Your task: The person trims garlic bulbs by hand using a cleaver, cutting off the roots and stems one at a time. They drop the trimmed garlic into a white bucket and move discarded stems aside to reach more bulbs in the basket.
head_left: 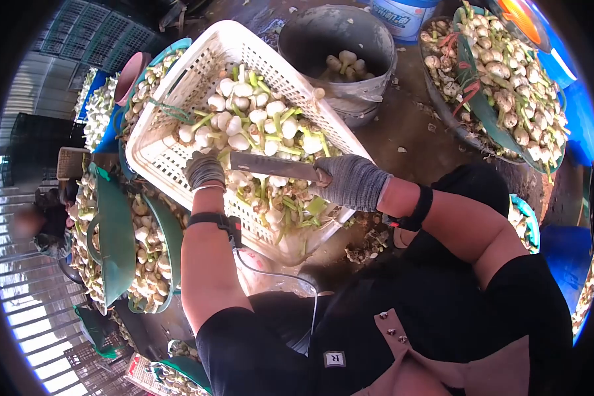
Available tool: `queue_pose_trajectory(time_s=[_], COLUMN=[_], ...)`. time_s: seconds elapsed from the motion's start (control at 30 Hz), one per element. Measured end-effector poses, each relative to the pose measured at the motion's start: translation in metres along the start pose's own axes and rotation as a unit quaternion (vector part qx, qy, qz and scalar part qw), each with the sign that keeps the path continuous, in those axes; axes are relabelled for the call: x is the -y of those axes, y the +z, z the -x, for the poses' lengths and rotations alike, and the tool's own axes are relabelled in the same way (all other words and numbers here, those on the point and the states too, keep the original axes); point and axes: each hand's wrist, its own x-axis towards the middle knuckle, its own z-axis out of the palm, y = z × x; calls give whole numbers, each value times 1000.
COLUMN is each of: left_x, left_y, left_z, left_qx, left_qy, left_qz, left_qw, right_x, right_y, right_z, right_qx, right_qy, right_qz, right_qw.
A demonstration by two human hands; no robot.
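Muddy ground (409, 125), bucket (366, 89) behind basket (178, 86); right hand (353, 181) grips knife (270, 166), left hand's (204, 170) grip unclear

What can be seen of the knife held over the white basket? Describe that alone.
The knife is a long, flat, cleaver-like blade of dull grey metal, lying nearly level across the white basket, above the green-stemmed bulbs. The right hand, grey-gloved, grips its hidden handle; the gloved left hand meets its far end.
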Motion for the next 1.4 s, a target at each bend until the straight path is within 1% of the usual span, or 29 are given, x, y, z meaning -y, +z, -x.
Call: queue_pose_trajectory(time_s=[0.07,0.13,0.2,0.27,0.33,0.4,0.43,0.47,0.5,0.53,0.57,0.6,0.63,0.67,0.73,0.77,0.8,0.83,0.87,0.9,0.93,1.03,1.07,1.1,1.13,1.27,1.3,1.33,1.4], left_x=[9,36,37,37,41,46,50,48,48,54,60,64,27,31,36,24,18,12,-1,-8,-13,-16,-11,-11,-13,-22,-20,-17,-7], left_y=[11,52,61,71,86,101,118,123,127,124,112,94,55,58,71,60,58,55,40,43,46,57,51,59,73,57,60,57,52], left_z=[-6,-34,9,46,87,109,115,128,145,152,158,165,208,209,205,214,213,219,232,233,236,235,241,243,242,246,243,243,247], left_qx=[3,11,-55,67,117,56,-125,-294,-175,-172,74,311,61,59,-124,-11,-225,-184,-137,-172,-109,1,91,134,176,125,121,118,133], left_qy=[33,140,175,152,99,257,359,431,369,370,320,225,226,229,398,292,448,394,331,326,239,216,164,165,167,207,206,207,189], left_qz=[-22,295,387,708,787,565,370,143,276,279,543,728,600,600,338,478,165,306,438,486,556,853,868,891,909,904,898,898,873], left_qw=[999,945,904,687,598,782,848,841,870,869,772,568,765,765,844,828,850,847,824,792,788,475,459,401,340,352,370,370,429], right_x=[-9,-6,2,9,-4,14,26,26,24,22,37,27,29,31,31,29,29,29,44,43,40,51,68,47,45,47,45,41,38], right_y=[5,-1,-8,-13,0,0,-3,-1,0,0,-12,-18,-16,-15,-15,-11,3,12,13,19,22,-2,-21,7,10,4,6,9,4], right_z=[-1,-1,-3,-4,5,6,9,14,18,20,10,6,11,10,3,6,14,20,19,15,11,6,7,6,8,19,20,20,22], right_qx=[-24,12,50,97,68,71,63,67,63,57,188,262,261,244,209,197,87,61,33,28,25,94,135,95,100,167,112,48,47], right_qy=[-23,8,38,67,17,-27,-55,-50,-79,-108,49,58,61,95,158,192,28,7,-13,20,50,191,258,266,263,303,193,73,78], right_qz=[-32,-29,-28,55,-39,-21,7,9,25,41,111,121,120,84,22,-12,-100,-102,-103,-103,-105,-278,-289,-426,-424,-463,-290,-101,-28], right_qw=[999,999,998,992,997,997,996,996,995,992,975,956,956,961,965,961,991,993,994,994,993,937,912,860,861,816,931,991,995])
